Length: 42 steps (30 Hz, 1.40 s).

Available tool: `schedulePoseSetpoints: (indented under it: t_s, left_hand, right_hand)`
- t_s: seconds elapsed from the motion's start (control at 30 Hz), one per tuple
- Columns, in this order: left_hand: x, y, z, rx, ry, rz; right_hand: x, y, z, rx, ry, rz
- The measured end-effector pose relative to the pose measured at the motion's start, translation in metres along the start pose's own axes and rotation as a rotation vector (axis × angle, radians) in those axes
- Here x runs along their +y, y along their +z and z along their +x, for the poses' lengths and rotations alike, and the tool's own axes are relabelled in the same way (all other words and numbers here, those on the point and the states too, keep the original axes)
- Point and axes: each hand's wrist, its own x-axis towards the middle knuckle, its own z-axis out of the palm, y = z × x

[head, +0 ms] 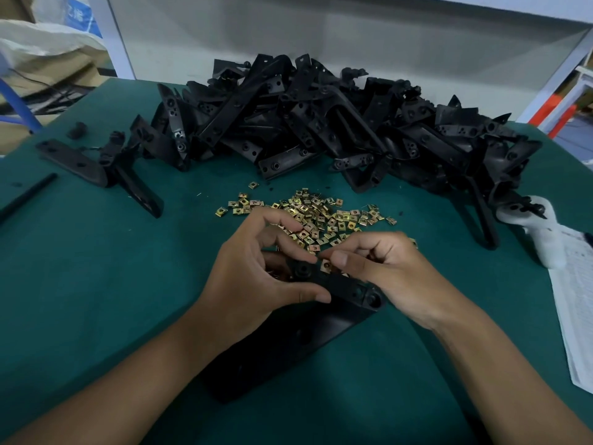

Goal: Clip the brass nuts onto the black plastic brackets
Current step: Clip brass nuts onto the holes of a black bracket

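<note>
Hands: left hand [256, 271] grips bracket [340, 289]; right hand [385, 268] pinches brass nut [326, 265] at its edge.
Risk: nut may skew and slip off.

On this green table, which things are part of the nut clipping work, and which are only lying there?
Part of the job:
- black bracket, held by left hand
- brass nut, pinched by right hand at the bracket
- loose brass nuts
- bracket pile

Only lying about:
- white glove
- printed paper
- black rod
- white sack
</note>
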Motion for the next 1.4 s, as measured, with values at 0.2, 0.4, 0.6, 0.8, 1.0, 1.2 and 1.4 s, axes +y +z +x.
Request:
schedulePoseSetpoints:
  t_s: [0.2,0.4,0.6,0.8,1.0,1.2,1.4]
  left_hand:
    - [0.000,-0.001,0.000,-0.014,-0.026,-0.005]
    - [-0.001,-0.002,0.002,0.085,0.014,-0.016]
    - [-0.003,-0.004,0.002,0.128,0.013,0.004]
    - [-0.003,-0.007,0.006,0.103,-0.023,-0.093]
    - [-0.002,-0.007,0.007,0.109,-0.095,-0.037]
    - [0.000,-0.004,0.006,0.040,-0.093,0.025]
    - [0.005,-0.002,0.004,0.014,-0.112,-0.102]
  right_hand:
    - [-0.001,0.001,-0.001,-0.021,0.017,-0.048]
    - [-0.003,0.001,-0.003,-0.048,0.038,0.034]
    - [0.003,0.003,-0.001,-0.091,0.060,0.170]
    - [0.010,-0.008,0.009,0.039,0.056,0.552]
    - [0.013,-0.013,0.012,0.081,0.059,0.674]
    - [0.009,-0.015,0.012,0.147,0.065,0.676]
    - [0.007,-0.014,0.010,0.186,0.126,0.615]
